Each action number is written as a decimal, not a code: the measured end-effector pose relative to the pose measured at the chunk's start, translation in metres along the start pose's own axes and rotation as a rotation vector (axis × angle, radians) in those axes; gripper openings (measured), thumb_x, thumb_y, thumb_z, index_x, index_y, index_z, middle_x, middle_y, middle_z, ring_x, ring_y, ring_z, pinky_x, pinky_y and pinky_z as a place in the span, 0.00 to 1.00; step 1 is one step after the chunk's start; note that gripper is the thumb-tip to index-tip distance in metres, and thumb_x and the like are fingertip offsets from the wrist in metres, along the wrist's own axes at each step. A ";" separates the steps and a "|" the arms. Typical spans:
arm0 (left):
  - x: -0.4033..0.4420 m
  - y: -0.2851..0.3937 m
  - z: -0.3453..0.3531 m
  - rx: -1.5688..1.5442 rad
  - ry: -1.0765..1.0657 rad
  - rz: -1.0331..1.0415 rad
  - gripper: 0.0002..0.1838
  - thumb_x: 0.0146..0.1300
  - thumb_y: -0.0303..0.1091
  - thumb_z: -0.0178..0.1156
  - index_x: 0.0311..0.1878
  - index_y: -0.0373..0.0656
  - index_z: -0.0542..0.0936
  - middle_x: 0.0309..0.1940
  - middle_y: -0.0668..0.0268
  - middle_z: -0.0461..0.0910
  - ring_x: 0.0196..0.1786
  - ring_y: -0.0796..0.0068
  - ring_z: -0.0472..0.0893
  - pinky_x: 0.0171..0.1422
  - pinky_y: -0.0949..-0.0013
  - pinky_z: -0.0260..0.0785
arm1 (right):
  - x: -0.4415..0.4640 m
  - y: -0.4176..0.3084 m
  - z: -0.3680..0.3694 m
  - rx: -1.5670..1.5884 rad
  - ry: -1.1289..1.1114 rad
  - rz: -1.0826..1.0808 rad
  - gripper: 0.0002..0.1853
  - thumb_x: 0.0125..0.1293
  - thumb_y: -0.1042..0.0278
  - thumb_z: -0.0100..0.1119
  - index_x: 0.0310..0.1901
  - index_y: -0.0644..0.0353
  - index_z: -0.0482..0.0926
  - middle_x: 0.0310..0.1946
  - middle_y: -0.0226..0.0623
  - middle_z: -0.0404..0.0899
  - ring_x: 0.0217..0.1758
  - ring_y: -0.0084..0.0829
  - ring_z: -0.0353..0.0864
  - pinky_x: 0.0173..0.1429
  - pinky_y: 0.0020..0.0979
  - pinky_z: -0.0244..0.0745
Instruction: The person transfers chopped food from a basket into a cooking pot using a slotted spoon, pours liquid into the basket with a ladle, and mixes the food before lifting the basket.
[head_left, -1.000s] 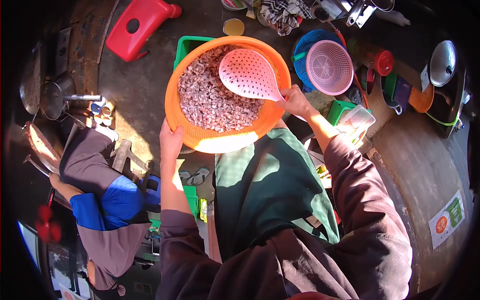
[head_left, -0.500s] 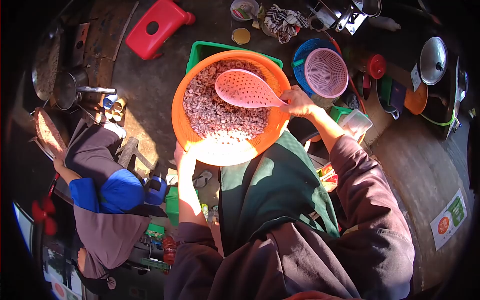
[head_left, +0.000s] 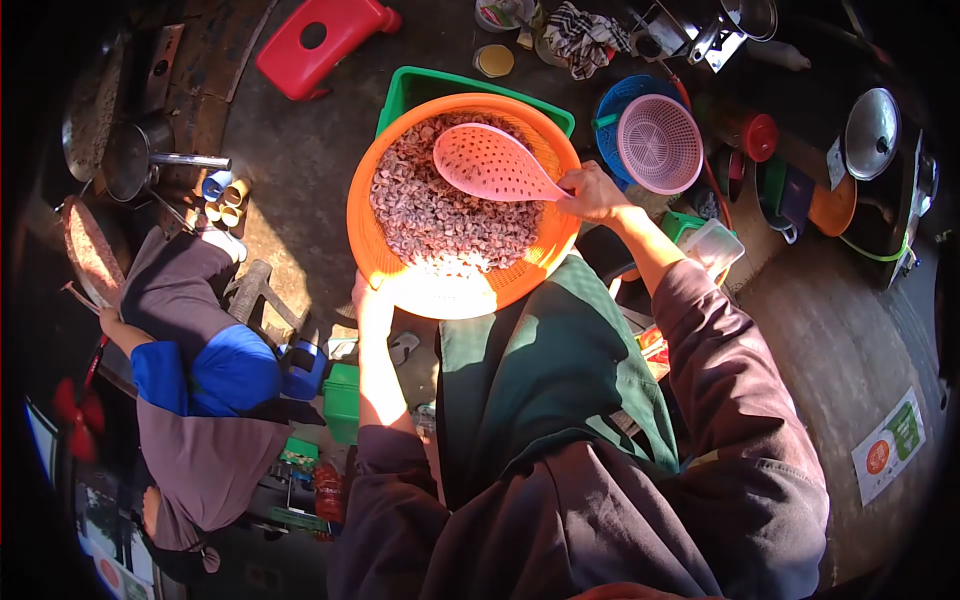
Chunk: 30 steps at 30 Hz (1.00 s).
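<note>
A round orange plastic basket (head_left: 362, 215) is in front of me, tilted slightly toward me. Small pinkish-brown pieces (head_left: 450, 225), whose kind I cannot make out, fill much of it. My left hand (head_left: 372, 303) is closed on the near left rim, its fingertips partly hidden under the basket. In my right hand (head_left: 592, 192) is the handle of a pink slotted scoop (head_left: 490, 163), beside the right rim; whether it also grips the rim is unclear. The scoop's perforated bowl lies over the pieces. Behind the basket a green plastic crate (head_left: 400, 88) shows partly.
Another person (head_left: 225, 370) sits at the left by a wide pan (head_left: 95, 250). A red stool (head_left: 318, 42) stands at the far left. Pink (head_left: 660, 145) and blue (head_left: 612, 95) baskets lie at the right, near a metal lid (head_left: 871, 135). A green container (head_left: 341, 403) is below my left hand.
The basket and scoop have shifted slightly up in view, with both hands keeping their hold. At the left, the other person's hand has moved a little from the pan's edge.
</note>
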<state>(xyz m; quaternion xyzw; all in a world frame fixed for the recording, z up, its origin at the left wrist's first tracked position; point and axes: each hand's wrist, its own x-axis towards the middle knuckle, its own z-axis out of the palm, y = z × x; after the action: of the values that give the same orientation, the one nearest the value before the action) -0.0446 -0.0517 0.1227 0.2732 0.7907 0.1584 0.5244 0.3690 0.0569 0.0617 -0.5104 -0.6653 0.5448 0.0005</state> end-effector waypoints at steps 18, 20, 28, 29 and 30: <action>-0.006 -0.047 -0.005 -0.356 0.046 -0.129 0.15 0.55 0.19 0.60 0.46 0.39 0.72 0.36 0.69 0.75 0.37 0.80 0.77 0.44 0.73 0.73 | 0.040 -0.029 0.025 -0.155 -0.131 0.106 0.19 0.46 0.58 0.61 0.43 0.49 0.85 0.42 0.35 0.82 0.53 0.50 0.70 0.62 0.37 0.66; -0.005 -0.049 -0.004 -0.396 0.061 -0.155 0.16 0.55 0.19 0.59 0.47 0.39 0.73 0.38 0.68 0.77 0.38 0.78 0.78 0.45 0.73 0.74 | 0.045 -0.031 0.028 -0.154 -0.153 0.116 0.19 0.46 0.58 0.61 0.43 0.49 0.85 0.43 0.35 0.82 0.54 0.49 0.70 0.62 0.37 0.66; -0.001 -0.059 -0.010 -0.412 0.075 -0.165 0.09 0.57 0.20 0.54 0.38 0.46 0.74 0.28 0.75 0.73 0.26 0.86 0.71 0.29 0.80 0.65 | 0.058 -0.043 0.031 -0.205 -0.156 0.060 0.18 0.46 0.57 0.61 0.41 0.50 0.85 0.41 0.35 0.82 0.53 0.47 0.69 0.62 0.36 0.66; 0.000 -0.069 -0.011 -0.425 0.085 -0.155 0.08 0.57 0.20 0.54 0.36 0.47 0.73 0.28 0.76 0.73 0.26 0.86 0.71 0.28 0.80 0.64 | 0.058 -0.043 0.033 -0.204 -0.148 0.051 0.18 0.46 0.57 0.61 0.41 0.50 0.85 0.41 0.35 0.82 0.53 0.47 0.70 0.62 0.36 0.66; 0.001 -0.079 -0.013 -0.418 0.065 -0.170 0.08 0.57 0.20 0.55 0.38 0.45 0.73 0.30 0.74 0.74 0.28 0.85 0.73 0.33 0.78 0.67 | 0.059 -0.045 0.033 -0.212 -0.146 0.042 0.18 0.47 0.57 0.61 0.41 0.50 0.85 0.41 0.35 0.82 0.53 0.47 0.70 0.61 0.36 0.66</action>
<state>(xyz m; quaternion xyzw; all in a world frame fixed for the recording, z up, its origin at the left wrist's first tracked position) -0.0781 -0.1137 0.0850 0.0859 0.7773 0.2827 0.5554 0.2917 0.0780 0.0485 -0.4802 -0.7068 0.5070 -0.1133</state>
